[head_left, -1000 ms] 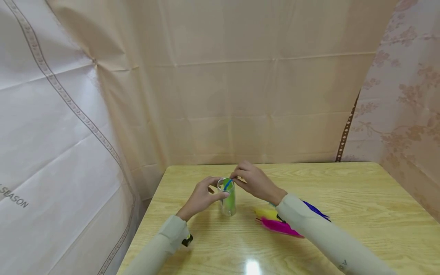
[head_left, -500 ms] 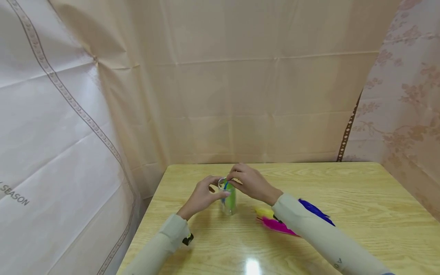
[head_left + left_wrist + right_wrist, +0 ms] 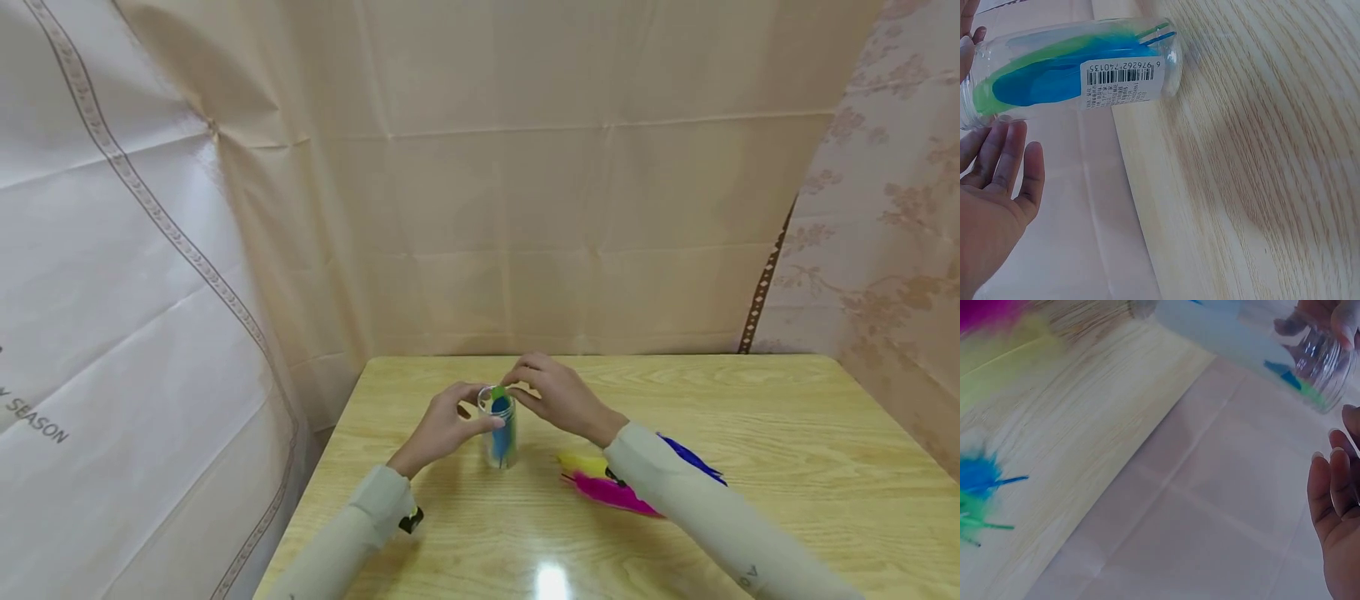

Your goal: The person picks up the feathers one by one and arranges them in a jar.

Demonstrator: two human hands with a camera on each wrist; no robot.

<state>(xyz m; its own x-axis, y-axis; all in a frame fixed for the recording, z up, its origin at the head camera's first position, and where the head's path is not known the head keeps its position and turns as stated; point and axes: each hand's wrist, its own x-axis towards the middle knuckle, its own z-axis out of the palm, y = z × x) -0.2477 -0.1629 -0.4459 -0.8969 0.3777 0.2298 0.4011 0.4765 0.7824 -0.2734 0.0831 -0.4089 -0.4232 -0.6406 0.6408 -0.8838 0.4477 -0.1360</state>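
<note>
A clear glass jar [image 3: 492, 457] stands upright on the table, with a blue feather [image 3: 1041, 84] and a green feather [image 3: 988, 100] inside, quills toward its bottom. Its side bears a white barcode label [image 3: 1119, 81]. My left hand [image 3: 442, 423] grips the jar near the top, thumb on the near side and fingers behind. Beside the rim on the right is my right hand [image 3: 558, 396], its fingers loosely bent; the right wrist view shows nothing between them.
Right of the jar lie a magenta feather [image 3: 611, 493], a yellow feather [image 3: 577, 463] and a dark blue feather [image 3: 690, 457], partly behind the right sleeve. The right wrist view adds a blue feather [image 3: 982, 475] and a green feather [image 3: 975, 515]. Fabric hangs behind the table [image 3: 787, 417].
The blue feather, pinched by the right hand at the mouth earlier, has dropped down inside the jar. The right hand has let go and drawn slightly right. The left hand keeps its hold.
</note>
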